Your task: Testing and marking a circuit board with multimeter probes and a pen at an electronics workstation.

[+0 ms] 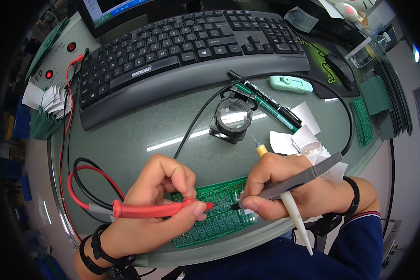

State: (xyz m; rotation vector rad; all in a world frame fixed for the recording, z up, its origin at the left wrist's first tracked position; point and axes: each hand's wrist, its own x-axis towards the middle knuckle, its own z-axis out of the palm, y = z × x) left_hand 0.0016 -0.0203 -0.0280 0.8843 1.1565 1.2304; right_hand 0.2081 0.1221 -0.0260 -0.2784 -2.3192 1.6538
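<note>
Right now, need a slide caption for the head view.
Left hand with red probe, right hand with grey probe and white tapered tool, both probes pointing in over a green circuit board.

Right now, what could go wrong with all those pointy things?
The red test probe and dark grey test probe have tips close together over the green circuit board, so they might bump or slip. The yellow-collared needle sticking out by the right hand could prick someone. The black cable loops close behind the magnifying loupe, so a tug might knock it.
</note>
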